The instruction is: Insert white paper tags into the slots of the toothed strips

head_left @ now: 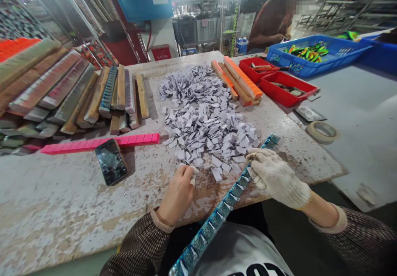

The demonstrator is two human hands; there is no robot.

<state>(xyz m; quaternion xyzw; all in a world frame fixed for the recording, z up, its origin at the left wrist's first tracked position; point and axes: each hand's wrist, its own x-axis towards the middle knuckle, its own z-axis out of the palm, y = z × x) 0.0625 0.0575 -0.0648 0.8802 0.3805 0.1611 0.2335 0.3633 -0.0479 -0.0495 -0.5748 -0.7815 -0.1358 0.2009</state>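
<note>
A long bar (214, 222) with a glittery blue face slants from my lap up over the table's front edge. Small white pointed pieces stick out along it at regular gaps. My right hand (276, 178), in a white knit glove, is closed on the bar near its far end. My left hand (178, 193) has bare skin showing and is closed in a pinch. A bit of white shows at its fingertips, beside the near edge of a heap of small white folded pieces (207, 118).
Stacked wooden bars (71, 90) fill the left. A pink strip (139, 140) and phone (111, 162) lie nearer. Orange-topped bars (242, 79), red trays (287, 89), a tape roll (321, 131) and a blue basket (313, 67) stand right. A person (269, 19) sits beyond.
</note>
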